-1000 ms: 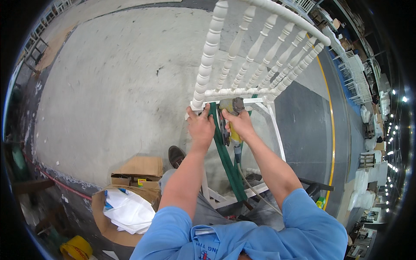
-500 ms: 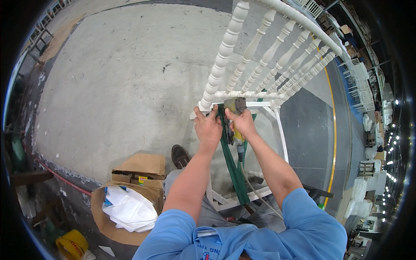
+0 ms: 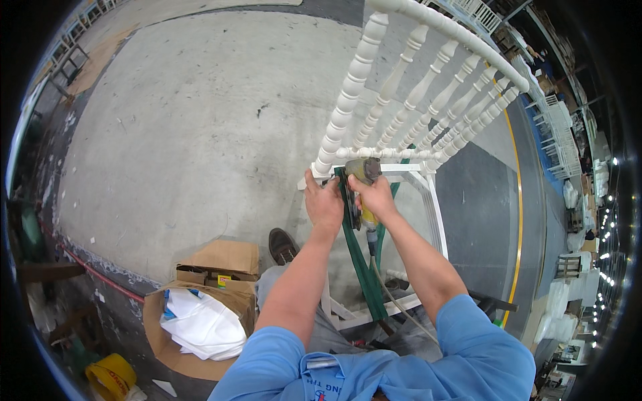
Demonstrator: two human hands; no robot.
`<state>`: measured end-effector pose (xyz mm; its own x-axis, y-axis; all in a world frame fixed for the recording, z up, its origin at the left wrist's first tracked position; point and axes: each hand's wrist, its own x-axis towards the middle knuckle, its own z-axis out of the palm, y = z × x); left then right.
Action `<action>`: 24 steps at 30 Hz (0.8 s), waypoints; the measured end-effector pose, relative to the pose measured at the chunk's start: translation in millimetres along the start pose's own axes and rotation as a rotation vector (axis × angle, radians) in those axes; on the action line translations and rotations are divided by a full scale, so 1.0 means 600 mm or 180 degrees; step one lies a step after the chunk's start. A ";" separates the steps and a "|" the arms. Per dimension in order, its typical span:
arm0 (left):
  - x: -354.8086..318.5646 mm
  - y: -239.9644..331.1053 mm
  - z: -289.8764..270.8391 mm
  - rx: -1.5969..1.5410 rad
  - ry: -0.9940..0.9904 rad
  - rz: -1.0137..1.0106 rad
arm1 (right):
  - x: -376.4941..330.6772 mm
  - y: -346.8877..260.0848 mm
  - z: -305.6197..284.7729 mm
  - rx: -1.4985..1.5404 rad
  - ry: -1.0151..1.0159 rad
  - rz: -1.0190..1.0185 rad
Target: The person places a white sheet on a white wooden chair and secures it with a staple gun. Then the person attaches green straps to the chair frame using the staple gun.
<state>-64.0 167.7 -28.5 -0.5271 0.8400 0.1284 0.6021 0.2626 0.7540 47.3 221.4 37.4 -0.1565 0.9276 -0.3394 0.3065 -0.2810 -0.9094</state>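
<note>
A white chair frame (image 3: 433, 207) with a tall back of turned spindles stands before me, its seat open. Green webbing (image 3: 364, 271) runs from the back rail toward the front rail, in two strips that meet near me. My left hand (image 3: 324, 202) grips the frame's rear left corner by the post's foot, its thumb side close to the webbing; the fingertips are partly hidden. My right hand (image 3: 376, 198) is closed round a yellow and dark air staple gun (image 3: 364, 171), held against the back rail over the webbing. An air hose (image 3: 391, 294) trails from its handle toward me.
An open cardboard box (image 3: 160, 334) with white sheeting (image 3: 204, 324) sits on the floor at my left, beside my dark shoe (image 3: 283, 246). A yellow bucket (image 3: 110, 377) lies at the lower left. More white furniture (image 3: 558, 144) lines the far right, beyond a yellow floor line (image 3: 519, 220).
The view has shifted slightly. My left fingers have drawn closer together at the frame's corner. The staple gun stays at the back rail in my right hand.
</note>
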 end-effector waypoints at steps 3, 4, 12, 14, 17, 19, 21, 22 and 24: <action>0.000 -0.002 -0.001 -0.0081 0.0028 -0.0010 | -0.003 0.003 0.008 0.0057 -0.0004 -0.0011; -0.001 0.002 -0.003 -0.0126 -0.0010 -0.0021 | 0.000 0.001 0.006 -0.0112 -0.0033 0.0060; 0.001 0.005 -0.006 -0.0269 0.0050 0.0027 | -0.005 0.000 0.003 -0.0092 -0.0094 0.0126; 0.001 0.005 -0.007 -0.0263 0.0044 0.0002 | -0.010 -0.004 0.006 -0.0030 -0.0129 0.0059; 0.003 0.001 -0.006 -0.0265 0.0056 -0.0025 | -0.009 -0.015 0.004 -0.0200 -0.0222 0.0082; 0.003 0.000 -0.004 -0.0264 0.0085 -0.0003 | -0.016 -0.012 0.002 -0.0179 -0.0116 0.0065; 0.004 0.003 -0.001 -0.0256 0.0129 0.0056 | -0.012 -0.009 -0.003 -0.0187 -0.0045 0.0045; 0.002 0.004 -0.002 -0.0296 0.0138 0.0058 | -0.012 -0.005 -0.005 -0.0198 -0.0027 0.0064; -0.001 0.006 -0.003 -0.0375 0.0156 0.0058 | -0.014 0.004 -0.009 -0.0284 -0.0041 0.0121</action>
<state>-62.9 167.5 -24.9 -0.5470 0.8193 0.1719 0.5388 0.1874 0.8214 54.5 214.5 39.4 -0.1551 0.9132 -0.3769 0.3946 -0.2924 -0.8711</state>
